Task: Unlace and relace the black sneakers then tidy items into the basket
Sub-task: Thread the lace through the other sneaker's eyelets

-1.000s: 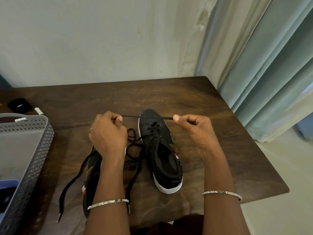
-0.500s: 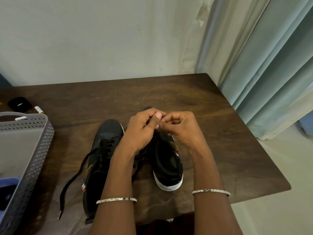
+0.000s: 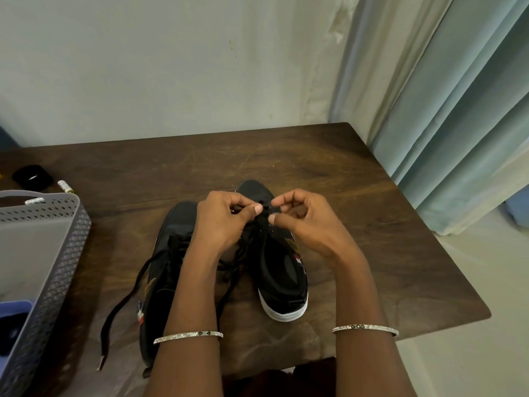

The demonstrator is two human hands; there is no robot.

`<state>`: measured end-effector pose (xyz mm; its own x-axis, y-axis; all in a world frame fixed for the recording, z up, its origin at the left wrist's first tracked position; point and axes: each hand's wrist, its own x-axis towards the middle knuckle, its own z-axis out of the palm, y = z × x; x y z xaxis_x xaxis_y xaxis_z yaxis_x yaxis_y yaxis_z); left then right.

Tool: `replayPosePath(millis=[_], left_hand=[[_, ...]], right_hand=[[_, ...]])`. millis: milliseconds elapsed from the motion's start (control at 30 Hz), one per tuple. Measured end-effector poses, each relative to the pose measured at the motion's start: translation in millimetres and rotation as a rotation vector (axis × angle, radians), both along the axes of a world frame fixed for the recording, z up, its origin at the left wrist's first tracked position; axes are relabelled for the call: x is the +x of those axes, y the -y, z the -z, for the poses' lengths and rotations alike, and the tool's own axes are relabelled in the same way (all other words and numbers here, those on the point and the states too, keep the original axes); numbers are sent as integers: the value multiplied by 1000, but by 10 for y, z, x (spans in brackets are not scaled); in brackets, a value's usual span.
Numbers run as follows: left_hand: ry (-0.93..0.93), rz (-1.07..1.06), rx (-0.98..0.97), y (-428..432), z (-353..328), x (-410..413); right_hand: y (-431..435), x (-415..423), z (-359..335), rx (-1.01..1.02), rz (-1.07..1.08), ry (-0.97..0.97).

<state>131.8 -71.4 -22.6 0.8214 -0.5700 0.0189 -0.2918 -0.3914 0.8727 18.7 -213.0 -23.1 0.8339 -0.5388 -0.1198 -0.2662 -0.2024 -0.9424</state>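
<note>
Two black sneakers stand side by side on the dark wooden table [image 3: 357,196], toes pointing away from me. Over the front eyelets of the right sneaker [image 3: 282,270], my left hand [image 3: 221,222] and my right hand [image 3: 303,222] each pinch its black lace, fingertips almost touching. The left sneaker [image 3: 169,253] lies partly under my left forearm; its loose black lace [image 3: 126,299] trails toward the table's near edge, ending in a metal tip. How the lace runs under my fingers is hidden.
A grey perforated basket [image 3: 61,259] sits at the left edge, with a blue item [image 3: 14,306] inside. Behind it lie a black round object [image 3: 31,176] and a small white tube [image 3: 65,186]. Pale curtains [image 3: 458,124] hang right of the table; a wall rises behind.
A second ago my hands were spread apart, stretching the lace taut across the right sneaker's toe. They came together over its eyelets and now stand slightly apart, still pinching the lace.
</note>
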Motion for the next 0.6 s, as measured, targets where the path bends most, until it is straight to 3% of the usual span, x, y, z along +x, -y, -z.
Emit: replayPosePath(millis=[133, 267, 467, 600], left_hand=[[-7, -81, 10, -18, 33, 23], [-29, -6, 38, 20, 16, -23], [31, 100, 171, 157, 4, -126], [142, 39, 232, 174, 35, -92]], right_hand=[[19, -80, 12, -142, -155, -240], [-57, -43, 42, -324, -130, -266], [-44, -47, 72, -369, -78, -218], [-41, -41, 96, -233, -2, -241]])
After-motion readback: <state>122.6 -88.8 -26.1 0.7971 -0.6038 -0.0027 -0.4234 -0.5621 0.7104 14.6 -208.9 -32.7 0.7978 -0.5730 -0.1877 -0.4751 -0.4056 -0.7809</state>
